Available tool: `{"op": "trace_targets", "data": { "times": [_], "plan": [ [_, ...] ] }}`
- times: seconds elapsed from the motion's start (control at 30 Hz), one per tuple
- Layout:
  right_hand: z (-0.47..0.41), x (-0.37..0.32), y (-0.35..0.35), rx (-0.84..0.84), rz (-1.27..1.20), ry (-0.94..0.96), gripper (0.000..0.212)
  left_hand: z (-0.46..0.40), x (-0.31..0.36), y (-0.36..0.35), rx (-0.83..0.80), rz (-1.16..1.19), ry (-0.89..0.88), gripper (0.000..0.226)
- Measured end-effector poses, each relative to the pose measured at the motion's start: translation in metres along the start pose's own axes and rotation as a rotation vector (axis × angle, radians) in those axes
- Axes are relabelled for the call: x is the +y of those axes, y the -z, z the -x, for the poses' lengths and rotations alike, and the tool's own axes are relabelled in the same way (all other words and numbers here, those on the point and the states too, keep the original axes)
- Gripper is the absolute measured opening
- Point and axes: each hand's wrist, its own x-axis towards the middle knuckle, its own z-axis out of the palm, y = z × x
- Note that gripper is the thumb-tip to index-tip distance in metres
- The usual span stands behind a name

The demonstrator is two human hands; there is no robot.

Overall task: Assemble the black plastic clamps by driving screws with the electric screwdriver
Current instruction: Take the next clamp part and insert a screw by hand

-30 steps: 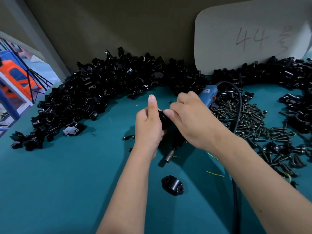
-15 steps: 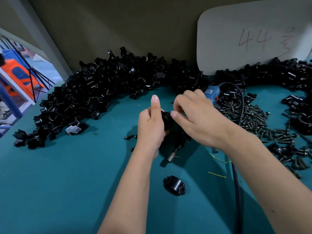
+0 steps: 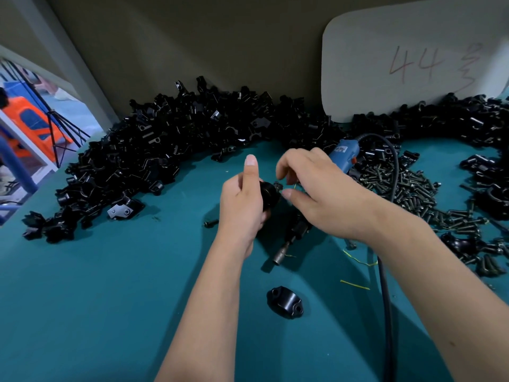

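At bench centre, a black clamp piece (image 3: 268, 194) is held above the teal bench (image 3: 110, 299) in the left hand (image 3: 242, 205), whose fingers curl round it with the thumb extended straight up. A screw (image 3: 277, 185) stands at the top right edge of the piece. The right hand (image 3: 316, 194) is just beside that screw, thumb and forefinger curved toward it; whether they pinch it or merely touch it cannot be told.

Beneath the right hand lies the electric screwdriver (image 3: 343, 157), resting on the bench, blue body toward the rear, metal bit socket (image 3: 279, 257) pointing toward the person. Its black cable (image 3: 385, 299) loops behind the body and runs down along the right forearm.

A separate clamp half (image 3: 285, 303) lies alone on the bench near the front, two holes visible. One loose screw (image 3: 210, 223) lies just left of the left wrist. A heap of screws (image 3: 413, 194) is spread on the right side of the bench. A large pile of black clamp parts (image 3: 165, 155) curves along the rear from left to right. A pale board (image 3: 413, 64) marked "44" leans against the back wall.
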Motion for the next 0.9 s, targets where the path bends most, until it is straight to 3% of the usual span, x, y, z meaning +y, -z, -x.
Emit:
{"op": "trace_targets", "data": {
  "times": [0.13,0.23,0.37,0.5,0.67,0.8,0.9],
  "plan": [
    [0.001,-0.003,-0.004,0.052,0.041,0.031,0.024,-0.001,-0.001,-0.001,-0.022,0.012,0.014,0.052],
    [0.001,0.001,0.0,-0.001,-0.046,0.043,0.009,-0.002,-0.001,0.002,-0.009,0.027,0.026,0.051],
    [0.0,0.004,-0.001,0.112,-0.071,0.052,0.021,-0.001,0.001,0.004,-0.042,0.036,0.02,0.051],
    [-0.003,0.007,0.003,0.095,-0.093,0.057,0.024,0.002,0.002,0.004,-0.04,0.009,0.049,0.05],
    [-0.002,0.001,-0.005,0.053,0.024,0.038,0.045,0.003,0.003,0.001,-0.038,-0.012,0.034,0.052],
    [0.002,0.007,-0.004,0.031,-0.18,0.045,0.011,0.001,0.003,0.002,0.024,0.057,0.028,0.05],
    [0.002,0.004,-0.006,0.046,-0.171,0.067,0.011,0.0,0.002,0.003,0.037,0.066,0.028,0.051]
  ]
}}
